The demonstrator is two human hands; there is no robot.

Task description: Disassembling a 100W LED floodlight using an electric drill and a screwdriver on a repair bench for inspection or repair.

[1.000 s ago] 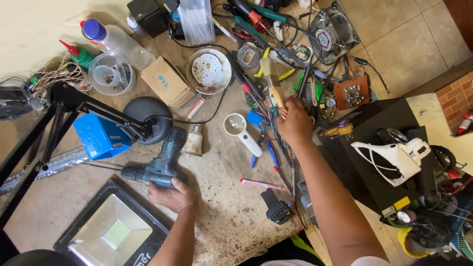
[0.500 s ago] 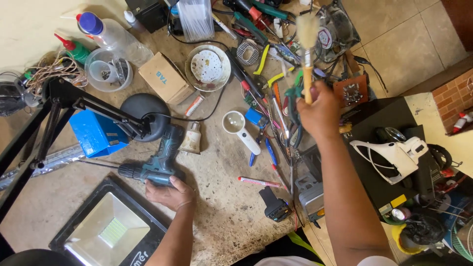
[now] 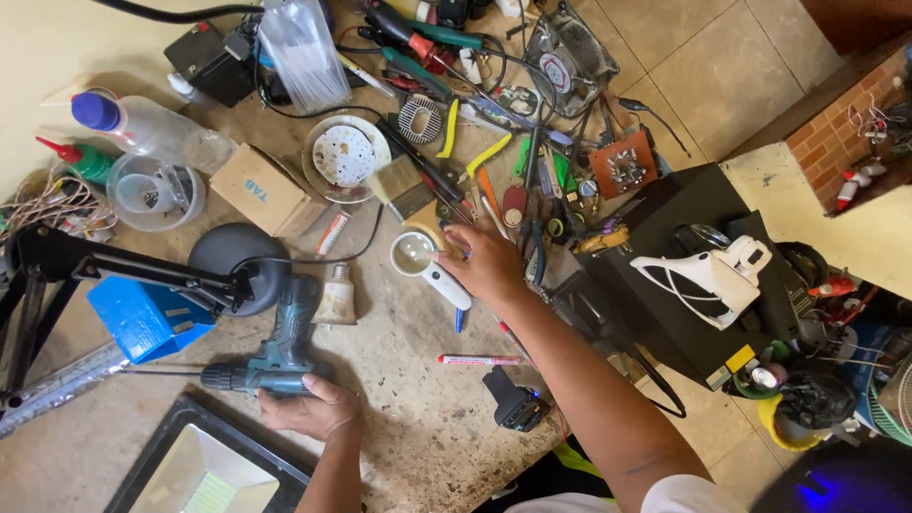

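- The left hand (image 3: 306, 410) is wrapped over the grip end of a teal cordless drill (image 3: 271, 356), fingers curled and pressed down on it, so the drill lies flat on the bench (image 3: 408, 418) and likely cannot roll.
- The drill's chuck points away to that hand's left, with a thin bit running out toward the blue box (image 3: 142, 318) just beyond it.
- Just below that hand lies a black-framed floodlight panel (image 3: 204, 470), face up.
- The right hand (image 3: 489, 261) reaches out across the bench, fingers loosely bent with the tips down at the rim of a white magnifying glass (image 3: 426, 264); whether it pinches the rim or only touches it cannot be told.
- The magnifier lies flat, lens toward the far side and handle slanting back under the palm, an easy angle to pick it up by.
- Just past the fingertips lies a paint brush (image 3: 404, 190), bristles pointing away, touching the clutter of pliers and screwdrivers.
- Between the two hands stands a small light bulb (image 3: 336, 294), next to the round black base of a desk lamp (image 3: 237, 268).
- Near the right forearm a red marker pen (image 3: 480, 360) lies loose on the bare concrete.
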